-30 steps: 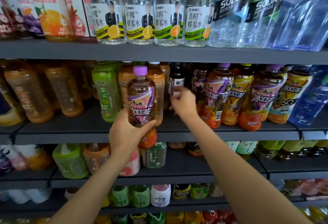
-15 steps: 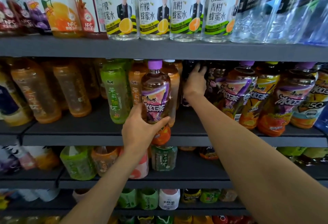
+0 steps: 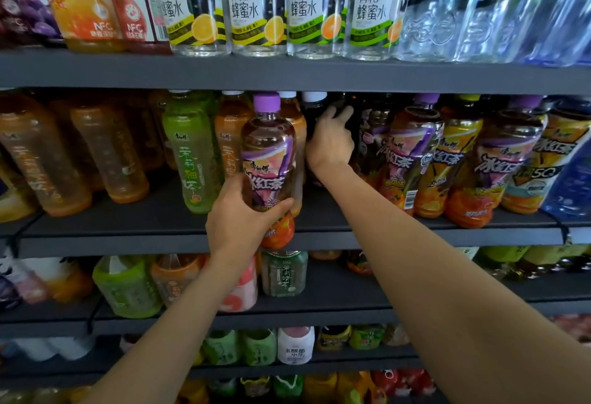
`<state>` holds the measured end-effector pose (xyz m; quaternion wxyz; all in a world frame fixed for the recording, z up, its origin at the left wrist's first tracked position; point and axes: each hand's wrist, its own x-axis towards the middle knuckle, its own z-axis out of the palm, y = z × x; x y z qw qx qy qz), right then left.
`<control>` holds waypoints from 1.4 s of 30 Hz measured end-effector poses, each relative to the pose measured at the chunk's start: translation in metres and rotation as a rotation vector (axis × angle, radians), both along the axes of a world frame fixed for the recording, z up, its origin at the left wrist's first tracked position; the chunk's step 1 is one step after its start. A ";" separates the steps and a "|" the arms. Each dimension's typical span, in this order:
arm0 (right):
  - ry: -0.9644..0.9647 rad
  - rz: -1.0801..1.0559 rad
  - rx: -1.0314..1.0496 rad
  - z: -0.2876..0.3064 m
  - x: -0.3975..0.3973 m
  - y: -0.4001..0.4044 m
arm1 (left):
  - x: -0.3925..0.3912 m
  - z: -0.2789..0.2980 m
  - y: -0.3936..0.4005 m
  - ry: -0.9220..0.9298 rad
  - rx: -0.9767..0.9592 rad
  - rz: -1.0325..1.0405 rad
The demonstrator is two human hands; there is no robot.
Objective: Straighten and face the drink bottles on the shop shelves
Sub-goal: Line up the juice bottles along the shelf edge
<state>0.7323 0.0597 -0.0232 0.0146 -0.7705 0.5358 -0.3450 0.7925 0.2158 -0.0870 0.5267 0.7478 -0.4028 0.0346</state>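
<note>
Here the left hand grips the lower part of a purple-capped iced tea bottle, fingers and thumb curled round it, holding it upright at the near edge of the middle shelf. To its right, the right hand reaches farther back, fingers curled round a dark bottle.
</note>
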 end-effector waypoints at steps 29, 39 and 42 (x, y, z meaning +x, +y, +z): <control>-0.387 0.112 0.019 -0.021 -0.149 0.079 | -0.059 0.003 -0.029 -0.073 -0.040 -0.021; -0.325 0.218 0.009 -0.012 -0.195 0.070 | -0.074 0.015 -0.108 0.004 0.107 0.015; -0.304 0.222 0.002 -0.015 -0.200 0.067 | -0.078 0.016 -0.125 -0.003 0.102 0.071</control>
